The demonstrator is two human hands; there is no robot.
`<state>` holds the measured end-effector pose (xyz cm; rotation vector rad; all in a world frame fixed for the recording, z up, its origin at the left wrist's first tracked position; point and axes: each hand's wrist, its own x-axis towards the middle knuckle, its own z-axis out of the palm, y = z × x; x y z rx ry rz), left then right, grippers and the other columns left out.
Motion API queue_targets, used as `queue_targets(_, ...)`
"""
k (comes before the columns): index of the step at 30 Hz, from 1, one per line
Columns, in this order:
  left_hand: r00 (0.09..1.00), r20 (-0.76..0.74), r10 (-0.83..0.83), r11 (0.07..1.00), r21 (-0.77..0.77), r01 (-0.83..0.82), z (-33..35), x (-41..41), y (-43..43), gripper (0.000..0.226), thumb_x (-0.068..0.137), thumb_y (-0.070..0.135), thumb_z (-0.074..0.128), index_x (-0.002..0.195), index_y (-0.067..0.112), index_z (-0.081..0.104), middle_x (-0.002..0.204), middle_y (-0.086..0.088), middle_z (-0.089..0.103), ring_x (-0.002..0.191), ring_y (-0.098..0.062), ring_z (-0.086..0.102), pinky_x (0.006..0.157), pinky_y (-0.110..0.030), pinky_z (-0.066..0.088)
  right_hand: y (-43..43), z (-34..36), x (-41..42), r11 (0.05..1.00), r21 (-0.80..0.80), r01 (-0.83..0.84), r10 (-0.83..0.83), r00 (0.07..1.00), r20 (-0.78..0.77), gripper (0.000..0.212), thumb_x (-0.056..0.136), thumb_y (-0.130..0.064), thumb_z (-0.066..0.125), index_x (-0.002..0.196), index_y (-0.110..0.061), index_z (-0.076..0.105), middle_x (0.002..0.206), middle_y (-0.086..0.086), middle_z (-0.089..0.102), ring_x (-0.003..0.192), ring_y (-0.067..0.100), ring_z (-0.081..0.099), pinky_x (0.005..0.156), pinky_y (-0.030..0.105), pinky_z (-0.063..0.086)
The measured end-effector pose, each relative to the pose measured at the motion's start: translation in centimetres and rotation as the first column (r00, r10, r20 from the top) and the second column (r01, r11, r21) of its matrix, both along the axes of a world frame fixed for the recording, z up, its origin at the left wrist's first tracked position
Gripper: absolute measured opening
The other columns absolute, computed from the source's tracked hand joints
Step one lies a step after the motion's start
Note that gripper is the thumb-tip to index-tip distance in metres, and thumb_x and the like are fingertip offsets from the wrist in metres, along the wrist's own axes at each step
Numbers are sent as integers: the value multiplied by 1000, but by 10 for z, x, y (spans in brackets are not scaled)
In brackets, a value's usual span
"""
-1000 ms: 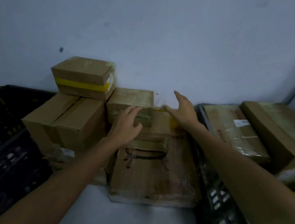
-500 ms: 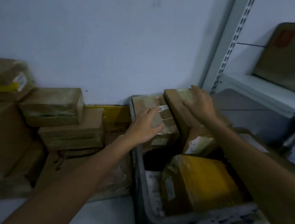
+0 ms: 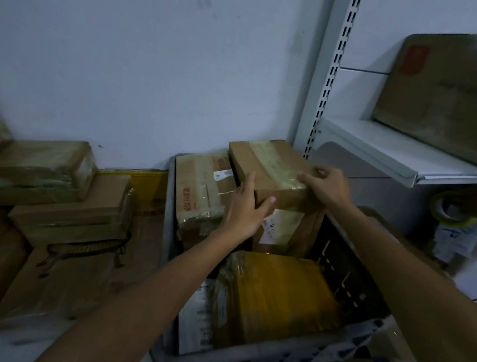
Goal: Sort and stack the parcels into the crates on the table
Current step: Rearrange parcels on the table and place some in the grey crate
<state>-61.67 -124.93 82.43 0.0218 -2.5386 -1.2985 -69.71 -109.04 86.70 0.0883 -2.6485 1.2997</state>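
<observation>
A dark plastic crate [image 3: 259,361] stands on the table before me. At its far end a brown taped box [image 3: 264,165] lies on top of the other parcels. My left hand [image 3: 246,207] grips its near left corner, thumb along the front face. My right hand [image 3: 326,185] holds its right edge with curled fingers. Beside it leans a taped box with red print [image 3: 199,189]. A yellow-wrapped parcel [image 3: 273,299] lies in the crate's near half, over a white-labelled packet [image 3: 196,315].
Several cardboard boxes [image 3: 64,211] are piled on the table to the left of the crate, against the wall. A white shelf [image 3: 401,154] on a slotted upright carries a large flat box [image 3: 452,92] at the right. A tape roll [image 3: 454,208] sits under it.
My view has swung right from the left pile to the crate. Both hands left the pile and now hold the brown taped box at the crate's far end.
</observation>
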Motion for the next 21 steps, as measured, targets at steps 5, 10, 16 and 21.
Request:
queue_targets(5,978,-203,41,974,227,6,42,6,0,64,91,33,56,144,24,21,141,-9,44,124,-23,47,99,-36,44,-9,49,12,984,-177,14,-57,969,-240,39,85,-23,58,120,-9,64,115,6,65,111,19,57,95,30,46)
queue_targets(10,943,-321,85,925,377,45,74,26,-21,71,87,26,64,144,26,21,136,-3,46,114,-12,51,83,-11,48,-38,99,44,963,-269,-22,-101,895,-435,36,87,-29,49,118,-15,62,109,2,63,104,16,55,87,28,44)
queue_targets(16,923,-362,134,903,427,37,100,57,-56,67,89,26,61,142,27,21,130,-1,51,102,-5,51,81,-16,52,-84,138,87,954,-292,-73,-118,803,-585,36,85,-34,50,116,-21,62,86,-9,58,85,6,54,71,17,40)
queue_targets(21,949,-303,87,895,442,59,104,76,-77,65,89,28,60,140,34,19,121,4,50,82,0,57,74,-44,58,-105,148,111,972,-220,-84,-80,762,-643,35,86,-32,53,118,-18,62,76,-13,54,63,-8,45,55,3,34)
